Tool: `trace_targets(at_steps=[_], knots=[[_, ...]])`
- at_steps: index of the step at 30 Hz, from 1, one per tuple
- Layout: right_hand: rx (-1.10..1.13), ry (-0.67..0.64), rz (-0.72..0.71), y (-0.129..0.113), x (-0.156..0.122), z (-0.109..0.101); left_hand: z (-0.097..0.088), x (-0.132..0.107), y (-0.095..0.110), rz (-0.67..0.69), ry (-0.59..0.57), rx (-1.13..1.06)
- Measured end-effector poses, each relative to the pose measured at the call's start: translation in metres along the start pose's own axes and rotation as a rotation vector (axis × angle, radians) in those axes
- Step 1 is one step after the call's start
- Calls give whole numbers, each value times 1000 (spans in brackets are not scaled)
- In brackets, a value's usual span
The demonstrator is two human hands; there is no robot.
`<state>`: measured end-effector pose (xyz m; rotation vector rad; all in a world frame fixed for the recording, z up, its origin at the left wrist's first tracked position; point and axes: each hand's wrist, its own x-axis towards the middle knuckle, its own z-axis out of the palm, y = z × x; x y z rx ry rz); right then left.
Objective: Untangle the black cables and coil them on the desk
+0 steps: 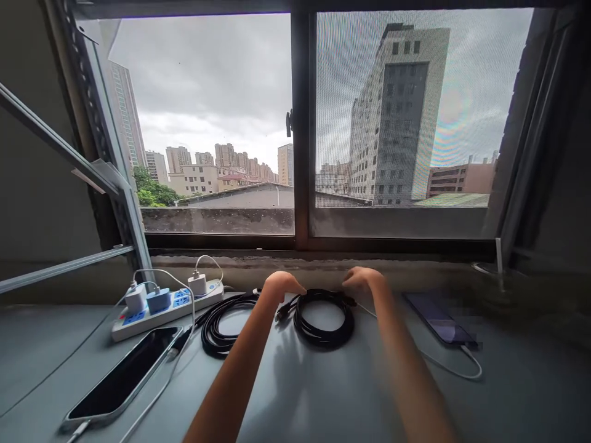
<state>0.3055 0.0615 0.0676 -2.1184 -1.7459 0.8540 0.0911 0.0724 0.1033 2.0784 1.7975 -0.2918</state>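
A coil of black cable (324, 338) lies on the grey table, with a plug end sticking out at its left. My left hand (281, 284) is bent over at the wrist by the coil's upper left, one finger stretched toward its rim; I see nothing held in it. To the upper right of the same coil, my right hand (362, 277) reaches inward with its fingers apart, clear of the cable. A second black cable coil (215, 335) lies to the left, partly hidden behind my left forearm.
A white power strip (161, 314) with several plugs stands at the back left. In front of it lies a phone (122, 375) on a white charging cable. Another phone (441, 320) with a white cable (462, 374) lies at the right. A window (302, 123) rises behind the table.
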Motion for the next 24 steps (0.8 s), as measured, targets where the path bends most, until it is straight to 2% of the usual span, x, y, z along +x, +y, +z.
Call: trace_targets(at_steps=[4, 8, 11, 12, 14, 16, 19, 22, 24], knots=[[271, 314, -179, -1, -25, -26, -20, -25, -15, 123, 66, -117], [479, 644, -391, -9, -64, -50, -35, -43, -34, 282, 181, -315], [595, 858, -529, -16, -99, -59, -42, -55, -45, 339, 292, -425], [686, 966, -631, -18, -111, -60, -44, -58, -48, 347, 323, -444], [820, 1119, -745, -23, -133, -61, -47, -66, -52, 365, 373, -475], [955, 1220, -845, -28, -151, -61, -49, -70, -56, 404, 399, -508], [1121, 1288, -1033, -33, -172, -61, -52, -69, -62, 410, 435, -554], [1224, 1314, -1250, -28, -189, -59, -51, -66, -69, 251, 440, -543], [1165, 1342, -1323, -15, -198, -54, -49, -64, -73, 137, 381, -517]])
